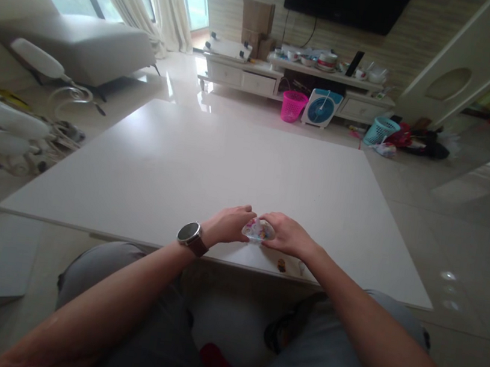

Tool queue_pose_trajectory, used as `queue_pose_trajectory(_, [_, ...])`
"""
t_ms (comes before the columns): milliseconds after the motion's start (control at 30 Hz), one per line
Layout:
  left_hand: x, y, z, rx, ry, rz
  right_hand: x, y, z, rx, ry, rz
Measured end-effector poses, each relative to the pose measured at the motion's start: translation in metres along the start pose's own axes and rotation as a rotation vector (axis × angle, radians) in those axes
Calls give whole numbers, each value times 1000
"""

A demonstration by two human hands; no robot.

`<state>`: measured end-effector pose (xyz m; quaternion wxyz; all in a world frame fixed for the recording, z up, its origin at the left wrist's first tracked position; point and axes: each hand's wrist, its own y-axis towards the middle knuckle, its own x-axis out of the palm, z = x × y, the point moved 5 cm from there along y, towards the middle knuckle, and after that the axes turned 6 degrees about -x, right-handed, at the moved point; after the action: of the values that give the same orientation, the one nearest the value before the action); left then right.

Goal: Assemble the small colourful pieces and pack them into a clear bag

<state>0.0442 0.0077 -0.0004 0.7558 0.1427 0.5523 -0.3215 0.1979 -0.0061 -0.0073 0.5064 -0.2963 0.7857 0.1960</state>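
Observation:
A small clear container with colourful bits in it is at the near edge of the white table. My left hand, with a watch on its wrist, grips the container's left side. On the other side my right hand has its fingers curled round it. The thumbs and fingertips nearly meet over the top. Close to the table's edge, below my right hand, lie a small brown and orange item and a small pale item too small to name.
Beyond the table stands a low cabinet with dishes on it. In front of it are a pink basket, a blue fan and a teal basket. A white lamp-like fixture is at the left. My knees are under the near edge.

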Motion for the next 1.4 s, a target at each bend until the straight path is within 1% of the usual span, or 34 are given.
queue_pose_trajectory(167, [2, 1, 1, -19, 34, -22, 1, 3, 0, 7, -22, -22])
queue_pose_trajectory(367, [3, 0, 1, -11, 41, -9, 1, 3, -1, 12, -34, -15])
queue_pose_trajectory(567, [-1, -2, 2, -4, 26, 2, 0, 1, -2, -6, 17, 3])
queue_pose_trajectory(733, [-3, -2, 4, -10, 22, -9, 0, 1, -2, -13, 46, -6])
queue_pose_trajectory(1100, [-2, -2, 4, -27, 48, -39, 1, 1, -1, -8, -5, -19])
queue_pose_trajectory(1267, [-1, -3, 3, -15, 33, -17, 0, 1, -1, 3, -4, -18])
queue_pose_trajectory(1400, [0, -2, 2, -15, 41, -20, 0, 1, -2, 16, -10, -25])
